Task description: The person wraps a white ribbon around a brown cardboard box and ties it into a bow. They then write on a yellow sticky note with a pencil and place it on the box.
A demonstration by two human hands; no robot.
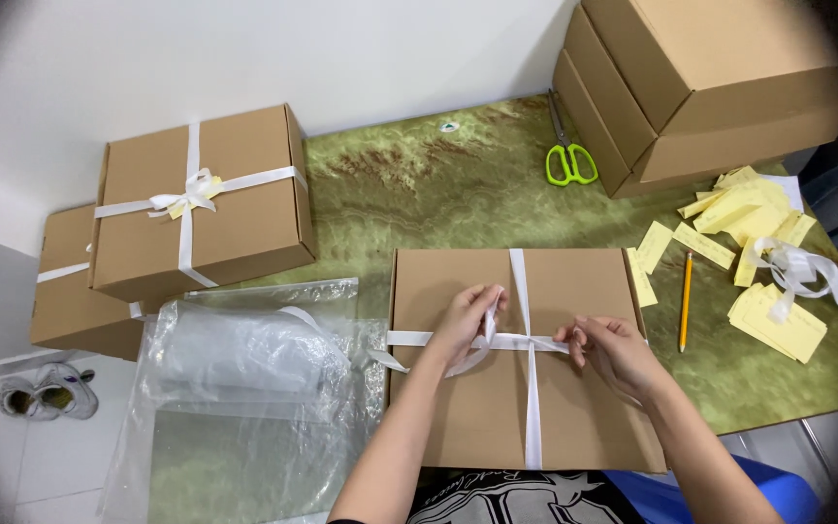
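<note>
A flat brown cardboard box (458, 408) lies in front of me on the green table (419, 194). A white ribbon (531, 408) crosses over its lid. My left hand (463, 320) pinches a loop of this ribbon just left of the crossing. On the other side of the crossing, my right hand (613, 349) grips the ribbon's other end. Both hands rest on the lid.
Two ribbon-tied brown boxes (235, 204) sit at the left, clear plastic bags (244, 359) in front of them. Stacked plain boxes (710, 87) stand at the back right with green-handled scissors (570, 160) beside them. Yellow paper slips (758, 209), a pencil (685, 301) and loose ribbon (797, 272) lie at the right.
</note>
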